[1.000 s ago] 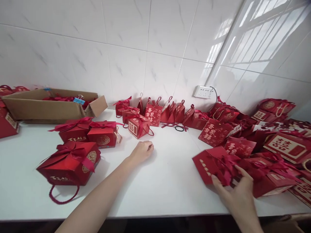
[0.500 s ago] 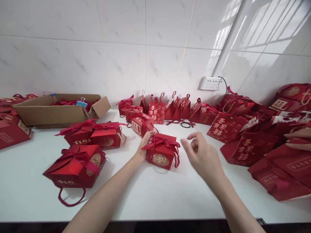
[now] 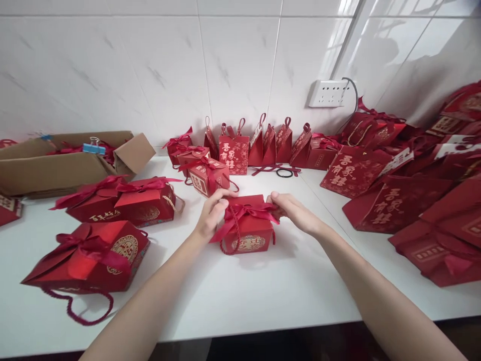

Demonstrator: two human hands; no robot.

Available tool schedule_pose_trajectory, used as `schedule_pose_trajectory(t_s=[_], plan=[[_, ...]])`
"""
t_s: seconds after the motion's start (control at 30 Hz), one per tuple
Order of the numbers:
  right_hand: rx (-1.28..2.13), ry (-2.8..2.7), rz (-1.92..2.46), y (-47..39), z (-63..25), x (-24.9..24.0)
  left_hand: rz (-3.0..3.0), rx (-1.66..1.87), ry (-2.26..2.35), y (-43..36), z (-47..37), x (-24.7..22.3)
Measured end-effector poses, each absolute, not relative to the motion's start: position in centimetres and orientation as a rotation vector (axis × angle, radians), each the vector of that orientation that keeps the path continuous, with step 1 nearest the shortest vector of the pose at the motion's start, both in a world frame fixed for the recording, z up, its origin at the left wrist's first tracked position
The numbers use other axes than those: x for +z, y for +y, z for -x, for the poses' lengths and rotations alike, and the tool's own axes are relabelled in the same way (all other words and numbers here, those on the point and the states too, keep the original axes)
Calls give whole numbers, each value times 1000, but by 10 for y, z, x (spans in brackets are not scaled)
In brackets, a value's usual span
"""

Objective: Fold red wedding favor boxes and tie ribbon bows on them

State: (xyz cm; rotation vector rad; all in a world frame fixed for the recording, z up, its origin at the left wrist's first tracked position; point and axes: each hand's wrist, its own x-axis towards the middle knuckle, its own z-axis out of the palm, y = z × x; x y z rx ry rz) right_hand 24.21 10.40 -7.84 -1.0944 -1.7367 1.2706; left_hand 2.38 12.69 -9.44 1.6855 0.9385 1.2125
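Observation:
A small red gift box (image 3: 252,243) with gold print on its front stands on the white table. A dark pink ribbon bow (image 3: 251,212) crosses its top, and a red cord handle (image 3: 236,230) hangs over the front left. My left hand (image 3: 211,216) is closed at the box's left edge, beside the ribbon tail. At the opposite upper corner, my right hand (image 3: 296,210) has its fingers closed by the ribbon's right end. Its fingertips partly cover that corner.
On the left are more ribboned red boxes (image 3: 131,250) and a cardboard carton (image 3: 56,173) with a blue binder clip (image 3: 93,146). Peaked red boxes (image 3: 233,155) line the wall. A black ring (image 3: 284,173) lies before them. Red bags (image 3: 391,205) crowd the right; a socket (image 3: 328,94) is above.
My right hand has moved left from the air onto the box's right side. The box has turned slightly, and its cord handle now hangs over the front left. The view has tilted down.

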Motion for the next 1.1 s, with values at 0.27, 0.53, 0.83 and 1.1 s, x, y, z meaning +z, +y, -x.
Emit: schedule_pose_trajectory(t_s=[0.27,0.53,0.83,1.1], plan=[[1503,-1914,1094,101,-249,-64,-1774,1036,836,118,-18,-75],[1583,-1654,937,107,-254,-70,-1088,1621,885,142,1,-76],[1608,-1616,912,105,-250,-72,-1689,1315,916,125,1,-63],[1571,-1666,965,107,-250,-73,-1679,225,947,110,3,-46]])
